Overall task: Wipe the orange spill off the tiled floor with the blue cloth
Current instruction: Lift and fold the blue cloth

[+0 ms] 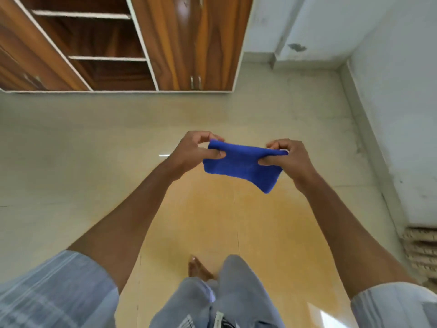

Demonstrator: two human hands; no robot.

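A folded blue cloth (243,165) is stretched between both my hands in mid-air, well above the floor. My left hand (196,150) pinches its left edge and my right hand (287,157) pinches its right edge. Below them an orange stained area (208,214) spreads over the pale tiled floor (71,162), running from under the cloth back towards my legs. My bare foot (198,268) stands within the orange area.
A wooden wardrobe (189,43) with open shelves stands along the far wall. A white wall (402,114) runs down the right side, with a stack of flat woven pieces (421,252) at its base.
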